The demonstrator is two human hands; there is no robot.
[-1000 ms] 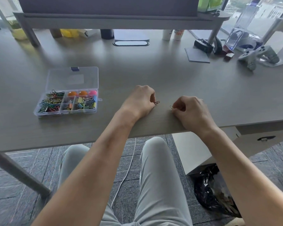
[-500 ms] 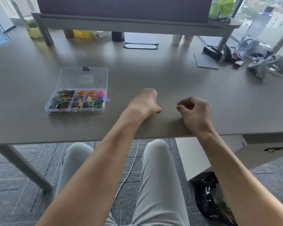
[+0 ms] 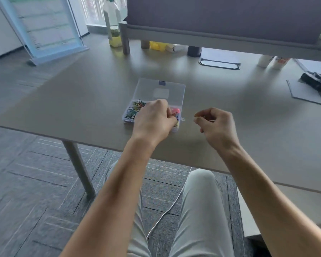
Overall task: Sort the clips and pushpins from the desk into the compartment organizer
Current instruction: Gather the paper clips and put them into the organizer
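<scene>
The clear plastic compartment organizer (image 3: 160,89) lies open on the grey desk (image 3: 82,101), lid folded back. Its left compartment holds several coloured paper clips (image 3: 134,108); pink and orange pushpins (image 3: 175,110) show at the right. My left hand (image 3: 153,121) hovers over the organizer's middle and hides most compartments; its fingers pinch a small dark clip (image 3: 174,114). My right hand (image 3: 214,125) is raised just right of the organizer, thumb and forefinger pinched together on something too small to make out.
A monitor riser (image 3: 193,37) spans the back with bottles, a dark cup and a cable grommet (image 3: 220,64) under it. A grey pad (image 3: 304,93) and black device lie far right. A standing sign (image 3: 44,28) is on the floor left. A desk leg is below left.
Both hands lifted off the desk's front edge and moved left to the organizer, the left now above it with its clip. The view swung left, bringing the organizer to the centre.
</scene>
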